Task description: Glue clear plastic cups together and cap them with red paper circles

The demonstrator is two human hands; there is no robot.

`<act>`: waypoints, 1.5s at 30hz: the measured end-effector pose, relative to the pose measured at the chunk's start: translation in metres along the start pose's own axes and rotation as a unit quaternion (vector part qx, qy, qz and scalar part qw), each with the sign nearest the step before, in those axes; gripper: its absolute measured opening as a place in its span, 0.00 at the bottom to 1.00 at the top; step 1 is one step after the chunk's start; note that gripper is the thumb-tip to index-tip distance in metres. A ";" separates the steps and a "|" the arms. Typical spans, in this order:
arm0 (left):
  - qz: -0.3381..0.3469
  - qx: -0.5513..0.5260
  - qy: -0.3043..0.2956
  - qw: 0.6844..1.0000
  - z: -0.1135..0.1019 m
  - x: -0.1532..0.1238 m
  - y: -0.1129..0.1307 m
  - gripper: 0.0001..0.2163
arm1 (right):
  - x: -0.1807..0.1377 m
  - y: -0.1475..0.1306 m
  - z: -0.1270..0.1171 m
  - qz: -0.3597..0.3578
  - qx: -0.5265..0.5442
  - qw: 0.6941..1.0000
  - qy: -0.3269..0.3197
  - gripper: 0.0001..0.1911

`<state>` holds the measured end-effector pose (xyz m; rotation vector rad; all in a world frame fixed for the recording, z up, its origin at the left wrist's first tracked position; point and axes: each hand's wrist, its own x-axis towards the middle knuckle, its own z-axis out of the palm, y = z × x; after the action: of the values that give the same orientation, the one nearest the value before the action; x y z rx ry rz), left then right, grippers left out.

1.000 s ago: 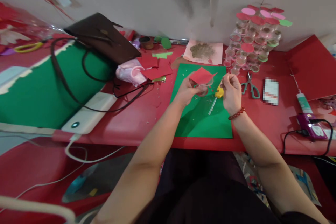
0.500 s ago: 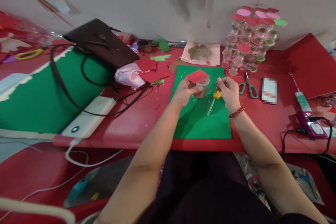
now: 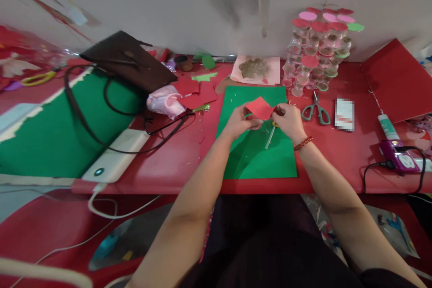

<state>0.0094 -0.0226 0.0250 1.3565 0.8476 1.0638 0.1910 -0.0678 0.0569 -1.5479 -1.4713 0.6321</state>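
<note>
Over a green sheet (image 3: 259, 162), my left hand (image 3: 238, 122) is closed round a small clear plastic cup (image 3: 255, 118), mostly hidden by fingers and paper. A square of red paper (image 3: 260, 108) lies over the cup, one corner pointing toward me. My right hand (image 3: 288, 119) pinches the paper's right corner with thumb and fingers. Below that hand, a clear stick (image 3: 270, 138) slants down from a small yellow part (image 3: 274, 124), partly covered by the fingers; I cannot make out what tool it is.
Scissors (image 3: 316, 110) and a blurred white pack (image 3: 344, 114) lie to the right. Joined clear cups with coloured paper discs (image 3: 320, 27) stand behind. A purple device (image 3: 398, 155) with cables sits far right. A dark bag (image 3: 130, 60) and a white power box (image 3: 116, 157) are left.
My right hand has moved left and up to the red paper's corner. The paper has turned and shifted slightly right and down. The cup is now more hidden.
</note>
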 end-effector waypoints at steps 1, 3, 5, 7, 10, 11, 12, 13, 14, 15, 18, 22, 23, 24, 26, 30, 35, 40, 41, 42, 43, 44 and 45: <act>-0.008 0.001 -0.007 1.000 0.000 0.000 0.000 0.24 | 0.000 0.000 -0.001 -0.006 -0.016 1.000 0.002 0.09; -0.012 -0.001 -0.024 1.000 0.000 0.000 0.001 0.22 | -0.001 0.002 -0.002 -0.032 -0.042 0.999 -0.001 0.12; 0.000 -0.007 -0.031 0.999 0.000 0.000 0.003 0.20 | -0.001 0.003 -0.003 -0.063 -0.066 0.996 -0.008 0.15; 0.012 -0.014 -0.028 0.999 0.000 0.001 0.004 0.20 | -0.002 0.005 -0.001 -0.077 -0.100 0.992 0.000 0.14; 0.014 -0.022 -0.019 0.999 0.000 0.002 0.005 0.22 | -0.003 0.007 0.002 -0.073 -0.138 0.987 0.031 0.09; 0.013 -0.026 -0.019 0.999 0.000 0.001 0.005 0.23 | -0.003 0.008 0.002 -0.077 -0.141 0.986 0.041 0.08; 0.010 -0.031 -0.022 0.999 0.000 0.001 0.004 0.23 | -0.003 0.009 0.003 -0.084 -0.139 0.985 0.051 0.08; 0.006 -0.037 -0.028 0.999 0.000 0.001 0.004 0.23 | -0.003 0.010 0.002 -0.092 -0.132 0.985 0.062 0.08; 0.003 -0.045 -0.035 0.998 -0.001 0.000 0.004 0.23 | -0.003 0.011 0.001 -0.099 -0.122 0.985 0.072 0.08; -0.001 -0.053 -0.041 0.998 -0.002 0.000 0.004 0.23 | -0.002 0.012 -0.001 -0.103 -0.111 0.985 0.080 0.08; -0.005 -0.075 -0.028 0.997 -0.006 0.000 0.002 0.22 | 0.004 0.016 -0.007 -0.091 -0.072 0.989 0.097 0.08; 0.001 -0.085 -0.009 0.996 -0.009 0.002 0.001 0.22 | 0.009 0.017 -0.013 -0.122 -0.008 0.986 0.114 0.09; 0.004 -0.084 -0.014 0.996 -0.009 0.002 0.001 0.23 | 0.009 0.015 -0.015 -0.148 0.009 0.984 0.093 0.13; 0.006 -0.082 -0.019 0.996 -0.009 0.002 0.001 0.23 | 0.008 0.012 -0.016 -0.175 0.025 0.982 0.062 0.17; 0.008 -0.076 -0.030 0.997 -0.008 0.002 0.002 0.24 | 0.005 0.006 -0.017 -0.216 0.046 0.975 -0.004 0.18; 0.011 -0.049 -0.064 0.997 -0.005 0.000 0.004 0.23 | -0.001 -0.001 -0.012 -0.221 0.025 0.975 -0.013 0.10; 0.013 -0.021 -0.077 0.997 -0.003 -0.001 0.005 0.26 | -0.002 0.001 -0.002 -0.147 0.019 0.988 0.038 0.05; 0.037 0.064 -0.023 0.997 -0.001 -0.001 0.007 0.22 | -0.003 0.000 -0.007 -0.138 0.025 0.990 0.036 0.10; 0.047 0.111 0.001 0.993 0.000 -0.002 0.009 0.21 | -0.004 -0.001 -0.009 -0.134 0.024 0.990 0.037 0.12; 0.059 0.169 0.027 0.983 0.001 -0.003 0.011 0.20 | -0.005 -0.002 -0.009 -0.133 0.017 0.990 0.040 0.12; 0.073 0.232 0.051 0.969 0.003 -0.005 0.013 0.18 | -0.006 -0.004 -0.009 -0.138 0.001 0.990 0.042 0.12; 0.086 0.294 0.069 0.949 0.006 -0.006 0.015 0.16 | -0.008 -0.007 -0.007 -0.146 -0.027 0.988 0.045 0.10; 0.099 0.347 0.080 0.929 0.009 -0.009 0.017 0.15 | -0.010 -0.009 -0.004 -0.157 -0.065 0.984 0.050 0.10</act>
<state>0.0131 -0.0351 0.0415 1.9950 1.3082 1.0828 0.1878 -0.0793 0.0641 -1.3823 -1.6601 0.2739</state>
